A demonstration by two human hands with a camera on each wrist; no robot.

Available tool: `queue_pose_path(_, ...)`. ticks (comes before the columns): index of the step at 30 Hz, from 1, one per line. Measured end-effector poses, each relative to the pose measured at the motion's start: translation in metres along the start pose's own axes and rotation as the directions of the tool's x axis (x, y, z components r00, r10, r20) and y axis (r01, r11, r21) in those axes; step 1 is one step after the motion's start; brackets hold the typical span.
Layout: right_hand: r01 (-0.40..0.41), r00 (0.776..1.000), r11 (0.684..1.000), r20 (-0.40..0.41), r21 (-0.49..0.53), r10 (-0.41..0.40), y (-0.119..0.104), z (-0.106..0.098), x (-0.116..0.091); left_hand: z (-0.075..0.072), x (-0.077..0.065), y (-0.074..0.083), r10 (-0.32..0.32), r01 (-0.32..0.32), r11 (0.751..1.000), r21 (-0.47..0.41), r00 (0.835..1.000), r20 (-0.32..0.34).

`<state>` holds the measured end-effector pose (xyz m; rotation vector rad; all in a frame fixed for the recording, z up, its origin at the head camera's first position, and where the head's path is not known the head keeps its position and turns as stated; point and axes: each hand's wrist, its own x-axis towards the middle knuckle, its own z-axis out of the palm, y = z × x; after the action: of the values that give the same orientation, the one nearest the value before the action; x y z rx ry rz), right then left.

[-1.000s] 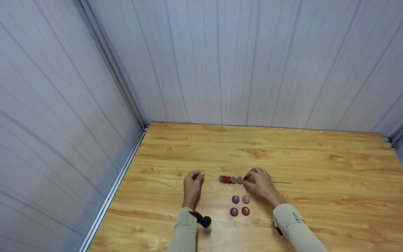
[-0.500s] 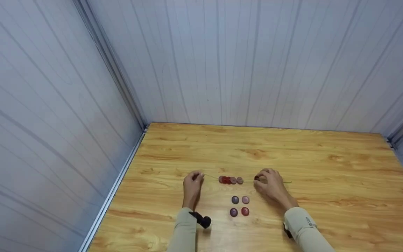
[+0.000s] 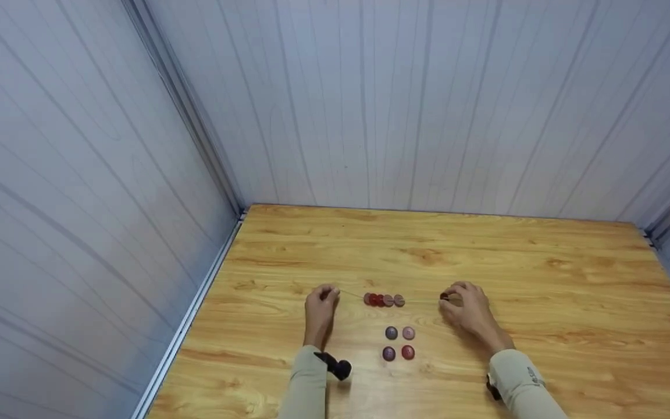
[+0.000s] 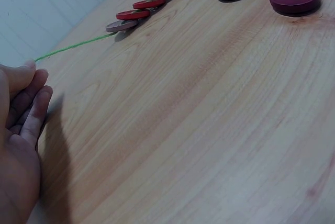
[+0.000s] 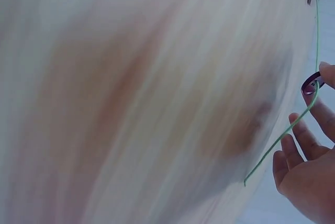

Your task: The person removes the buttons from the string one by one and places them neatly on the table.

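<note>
At the left, my left hand [image 3: 319, 308] pinches one end of a green string [image 4: 73, 46] between thumb and forefinger. Red buttons [image 3: 375, 299] and dusty-pink buttons [image 3: 399, 300] are threaded on it, leaning on one another in a short row on the table. Over to the right, my right hand [image 3: 470, 311] pinches a dark purple button [image 5: 312, 84] by its edge. The string passes through this button, and its free end [image 5: 251, 174] hangs past the fingers. A bare stretch of string separates this button from the row.
In front of the row lie several loose buttons: a grey one [image 3: 391, 333], a pink one [image 3: 409, 333], a purple one [image 3: 389, 354] and a red one [image 3: 407, 352]. Pale panels [image 3: 370, 116] wall the wooden table [image 3: 544, 273] at the back and sides.
My right hand has moved to the right with the dark purple button, away from the threaded row, sliding toward the string's free end. The left hand and the loose buttons have stayed put.
</note>
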<state>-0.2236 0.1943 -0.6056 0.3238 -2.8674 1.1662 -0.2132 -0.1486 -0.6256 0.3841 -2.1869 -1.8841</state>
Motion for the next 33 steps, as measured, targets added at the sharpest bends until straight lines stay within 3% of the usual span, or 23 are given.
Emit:
queue_pose_path(24, -0.076, 0.997, 0.997, 0.014, 0.003, 0.076, 0.030, -0.038, -0.016, -0.001, -0.001, -0.001, 0.001, -0.001, 1.000, 0.030, 1.000, 0.008)
queue_pose_path(33, -0.088, 0.996, 0.996, -0.007, -0.002, 0.088, 0.041, -0.046, -0.017, 0.000, 0.000, -0.002, -0.011, 0.011, 1.000, 0.000, 1.000, 0.016)
